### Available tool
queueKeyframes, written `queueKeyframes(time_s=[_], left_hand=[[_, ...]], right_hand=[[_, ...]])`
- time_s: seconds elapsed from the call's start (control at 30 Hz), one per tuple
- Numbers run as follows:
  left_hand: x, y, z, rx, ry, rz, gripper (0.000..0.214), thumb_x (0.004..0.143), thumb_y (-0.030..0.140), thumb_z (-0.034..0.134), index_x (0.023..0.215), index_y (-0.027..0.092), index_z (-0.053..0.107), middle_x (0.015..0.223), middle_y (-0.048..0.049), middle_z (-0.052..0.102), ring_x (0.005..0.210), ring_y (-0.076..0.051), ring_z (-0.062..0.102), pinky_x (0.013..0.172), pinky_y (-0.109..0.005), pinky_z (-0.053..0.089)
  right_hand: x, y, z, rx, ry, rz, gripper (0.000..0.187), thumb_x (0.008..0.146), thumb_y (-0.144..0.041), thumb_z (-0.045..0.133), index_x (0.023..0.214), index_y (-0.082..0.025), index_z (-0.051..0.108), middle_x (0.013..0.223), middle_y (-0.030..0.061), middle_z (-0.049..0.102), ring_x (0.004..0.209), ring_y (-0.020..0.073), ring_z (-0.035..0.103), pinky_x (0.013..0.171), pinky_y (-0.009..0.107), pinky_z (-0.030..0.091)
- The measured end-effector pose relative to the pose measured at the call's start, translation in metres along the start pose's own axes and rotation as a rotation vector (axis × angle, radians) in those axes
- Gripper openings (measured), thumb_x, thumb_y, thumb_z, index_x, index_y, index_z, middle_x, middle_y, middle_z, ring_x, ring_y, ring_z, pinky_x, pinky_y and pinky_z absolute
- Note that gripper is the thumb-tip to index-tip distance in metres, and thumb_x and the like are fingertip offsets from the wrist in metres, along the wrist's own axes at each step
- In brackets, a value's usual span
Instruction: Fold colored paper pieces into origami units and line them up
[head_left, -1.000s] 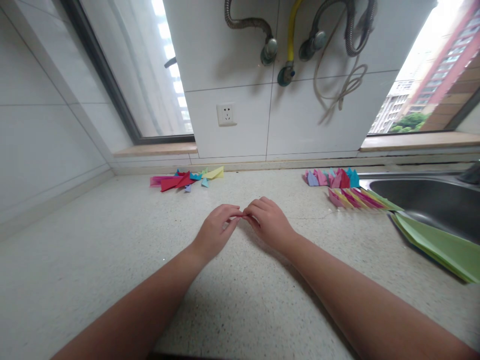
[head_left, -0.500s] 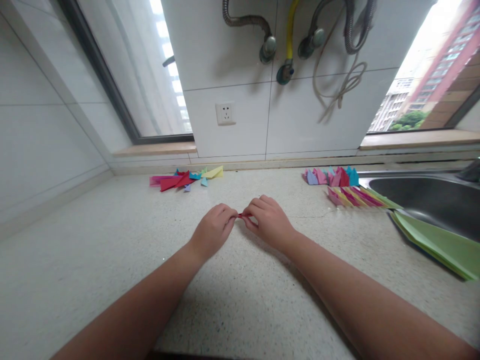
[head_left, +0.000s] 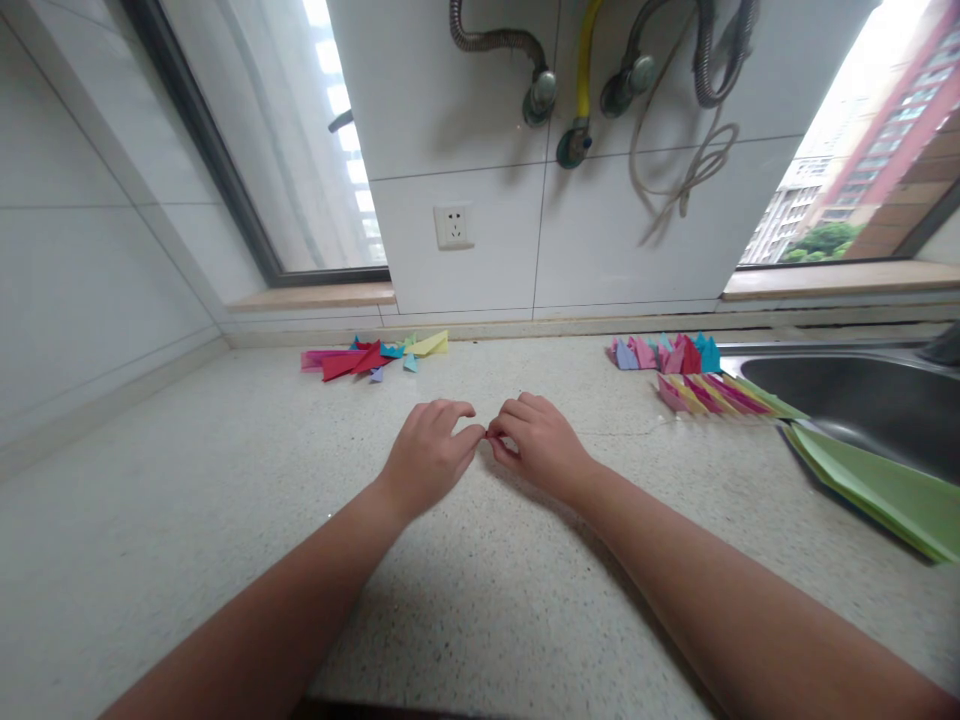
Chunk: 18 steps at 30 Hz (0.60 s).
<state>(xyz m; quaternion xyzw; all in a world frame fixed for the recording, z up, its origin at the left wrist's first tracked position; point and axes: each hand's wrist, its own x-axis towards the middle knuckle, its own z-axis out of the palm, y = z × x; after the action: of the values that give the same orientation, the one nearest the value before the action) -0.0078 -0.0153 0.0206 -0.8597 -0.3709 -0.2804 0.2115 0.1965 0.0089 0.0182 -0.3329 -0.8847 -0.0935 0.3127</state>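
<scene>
Over the middle of the pale speckled counter, my right hand pinches a small piece of folded red paper. Only a sliver of that paper shows; fingers hide the rest. My left hand is right beside it, thumb tip at the paper's left end and index finger raised away from the thumb. Whether the thumb presses on the paper I cannot tell.
Coloured folded paper pieces lie at the back left. Standing folded paper pieces, a row of pink and yellow folded papers and green paper sheets lie right, beside a steel sink. A wall socket is behind.
My left index finger has lifted off the thumb, opening the left pinch on the red paper. Less of the paper shows between the hands. My right hand keeps its pinch.
</scene>
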Motion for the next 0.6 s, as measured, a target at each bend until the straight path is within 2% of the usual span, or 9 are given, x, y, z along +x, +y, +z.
queueKeyframes(time_s=[0.13, 0.43, 0.6], left_hand=[[0.0008, 0.0005, -0.0014, -0.025, 0.030, 0.016, 0.012, 0.091, 0.020, 0.056, 0.095, 0.021, 0.067, 0.117, -0.0102, 0.061, 0.109, -0.027, 0.052, 0.090, -0.046, 0.044], [0.0037, 0.0064, -0.0048, 0.095, 0.056, 0.073, 0.014, 0.090, 0.014, 0.057, 0.094, 0.022, 0.068, 0.129, -0.0084, 0.060, 0.120, -0.030, 0.048, 0.099, -0.052, 0.038], [0.0035, 0.0031, -0.0037, 0.040, 0.045, 0.038, 0.013, 0.089, 0.015, 0.058, 0.094, 0.022, 0.068, 0.133, -0.0078, 0.058, 0.127, -0.032, 0.044, 0.102, -0.054, 0.037]], right_hand=[[-0.0005, 0.0003, 0.0009, -0.003, 0.004, -0.014, 0.005, 0.083, -0.018, 0.061, 0.083, -0.018, 0.066, 0.081, 0.0062, 0.063, 0.081, 0.0204, 0.049, 0.075, 0.033, 0.035], [0.0007, 0.0007, -0.0012, -0.050, -0.015, -0.031, 0.006, 0.083, -0.019, 0.061, 0.083, -0.018, 0.066, 0.081, 0.0060, 0.063, 0.081, 0.0202, 0.048, 0.074, 0.034, 0.034], [-0.0002, 0.0017, -0.0010, -0.035, -0.008, -0.031, 0.006, 0.083, -0.018, 0.060, 0.083, -0.018, 0.066, 0.080, 0.0062, 0.062, 0.081, 0.0203, 0.048, 0.075, 0.033, 0.035]])
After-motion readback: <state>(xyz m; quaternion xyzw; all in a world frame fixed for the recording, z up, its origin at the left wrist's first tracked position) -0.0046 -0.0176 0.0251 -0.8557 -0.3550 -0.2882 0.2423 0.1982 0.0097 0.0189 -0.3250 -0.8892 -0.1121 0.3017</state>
